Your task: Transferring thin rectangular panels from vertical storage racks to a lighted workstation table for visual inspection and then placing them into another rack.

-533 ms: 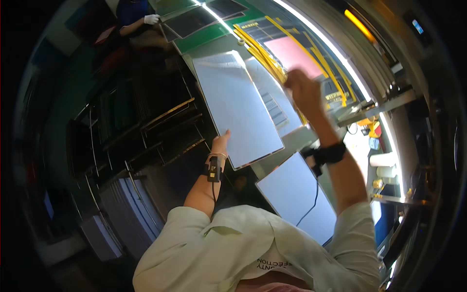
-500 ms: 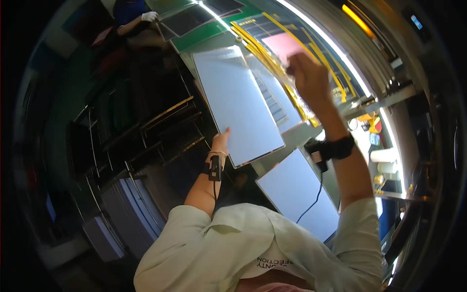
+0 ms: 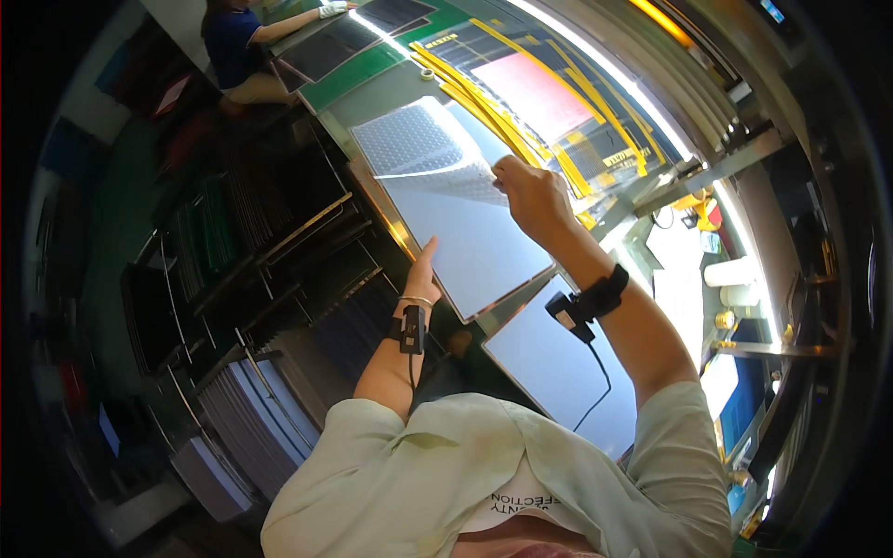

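Observation:
A pale blue-white rectangular panel [image 3: 479, 256] lies in front of me at a slant. My left hand [image 3: 423, 279] grips its left edge near the close end, thumb on top and the other fingers hidden. A clear film with a dotted pattern [image 3: 409, 144] covers the panel's far part, its near side lifted and curling. My right hand [image 3: 535, 195] pinches that film's corner above the panel's right side. Each wrist carries a small black device on a strap.
A second pale panel [image 3: 567, 367] lies closer to me on the right. Beyond are yellow-taped dark sheets [image 3: 502, 46], a pink-red sheet [image 3: 544, 91] and a tape roll [image 3: 426, 73]. Dark racks [image 3: 242, 214] stand left. A person [image 3: 237, 46] wearing a white glove works at the far left.
My right hand has come left and toward me, drawing the clear film over the panel. My left hand stays on the panel's edge. The view has shifted slightly, showing more of the other person.

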